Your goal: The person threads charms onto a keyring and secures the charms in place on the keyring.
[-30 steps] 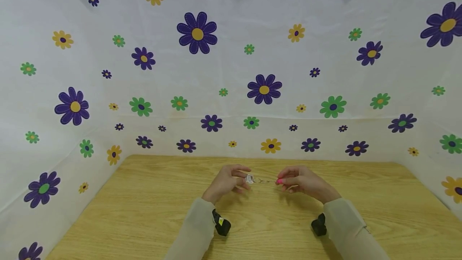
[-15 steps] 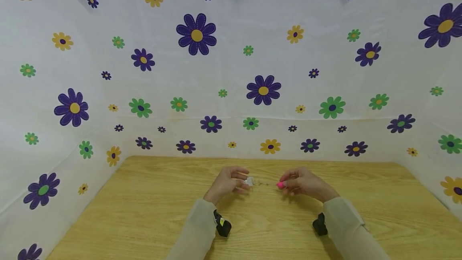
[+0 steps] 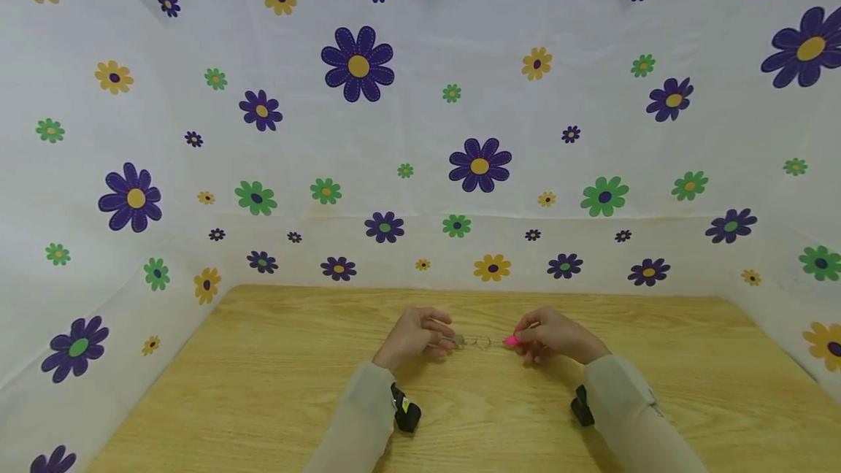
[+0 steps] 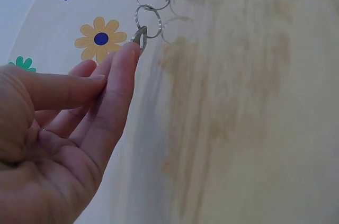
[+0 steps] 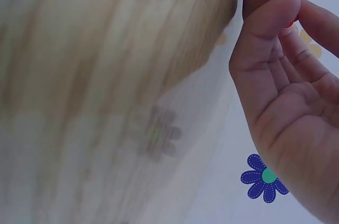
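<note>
A chain of small metal rings is held stretched just above the tabletop, its clasp end pinched by the left hand and its pink end pinched by the right hand, seemingly to keep it taut.

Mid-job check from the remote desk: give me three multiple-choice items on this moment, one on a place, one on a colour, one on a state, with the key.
1. Where is the keychain?
A. stretched between the two hands above the wooden table
B. lying beside the left elbow
C. hanging on the flowered cloth

2. What colour is the piece at the right hand?
A. green
B. pink
C. black

3. How does the left hand stand?
A. flat on the table
B. fingertips pinching the metal clasp
C. out of view

Key: 1 A, the rings span from hand to hand; 2 B, pink shows at the fingertips; 3 B, the left wrist view shows the pinch.
</note>
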A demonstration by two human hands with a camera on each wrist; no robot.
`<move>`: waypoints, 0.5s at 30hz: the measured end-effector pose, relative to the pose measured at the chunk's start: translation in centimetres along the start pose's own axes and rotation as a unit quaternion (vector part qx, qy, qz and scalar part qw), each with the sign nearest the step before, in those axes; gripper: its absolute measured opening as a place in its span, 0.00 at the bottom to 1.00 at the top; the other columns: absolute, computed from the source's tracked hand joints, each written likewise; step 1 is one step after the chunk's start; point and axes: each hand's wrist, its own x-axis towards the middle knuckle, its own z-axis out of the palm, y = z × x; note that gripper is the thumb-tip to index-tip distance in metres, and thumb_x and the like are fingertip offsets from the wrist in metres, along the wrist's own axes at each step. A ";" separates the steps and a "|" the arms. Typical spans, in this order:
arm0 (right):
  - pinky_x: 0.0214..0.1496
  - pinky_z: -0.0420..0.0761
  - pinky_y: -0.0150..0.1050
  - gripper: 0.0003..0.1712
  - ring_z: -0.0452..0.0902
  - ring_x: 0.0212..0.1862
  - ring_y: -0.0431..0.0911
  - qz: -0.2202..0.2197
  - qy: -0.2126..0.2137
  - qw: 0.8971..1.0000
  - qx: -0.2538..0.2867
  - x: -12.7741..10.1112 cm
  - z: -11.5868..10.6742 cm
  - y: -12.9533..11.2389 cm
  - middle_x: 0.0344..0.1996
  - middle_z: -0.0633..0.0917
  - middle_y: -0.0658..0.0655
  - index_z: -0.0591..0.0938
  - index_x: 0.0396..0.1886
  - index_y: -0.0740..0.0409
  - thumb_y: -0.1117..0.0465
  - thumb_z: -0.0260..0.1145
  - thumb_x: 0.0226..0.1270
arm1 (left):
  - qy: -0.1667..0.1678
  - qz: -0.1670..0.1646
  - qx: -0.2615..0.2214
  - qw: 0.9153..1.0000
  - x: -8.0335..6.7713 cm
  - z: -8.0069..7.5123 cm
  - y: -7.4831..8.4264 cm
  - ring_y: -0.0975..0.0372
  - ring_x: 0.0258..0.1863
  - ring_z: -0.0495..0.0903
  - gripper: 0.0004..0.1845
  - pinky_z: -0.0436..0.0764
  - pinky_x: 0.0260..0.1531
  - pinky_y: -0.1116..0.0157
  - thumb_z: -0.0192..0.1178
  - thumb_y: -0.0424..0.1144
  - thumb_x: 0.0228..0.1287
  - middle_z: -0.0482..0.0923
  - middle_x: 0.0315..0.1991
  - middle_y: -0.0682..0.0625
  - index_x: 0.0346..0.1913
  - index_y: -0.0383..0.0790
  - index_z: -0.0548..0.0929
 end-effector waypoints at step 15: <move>0.33 0.84 0.37 0.13 0.80 0.28 0.45 0.031 0.069 0.994 -0.079 -1.5 -2.0 -0.1 0.29 0.83 0.56 0.79 0.45 0.74 0.64 0.57 0.77 | 0.000 0.044 0.077 0.996 -1.0 -1.5 0.3 0.54 0.32 0.86 0.13 0.87 0.32 0.61 0.54 0.23 0.73 0.84 0.45 0.38 0.56 0.25 0.80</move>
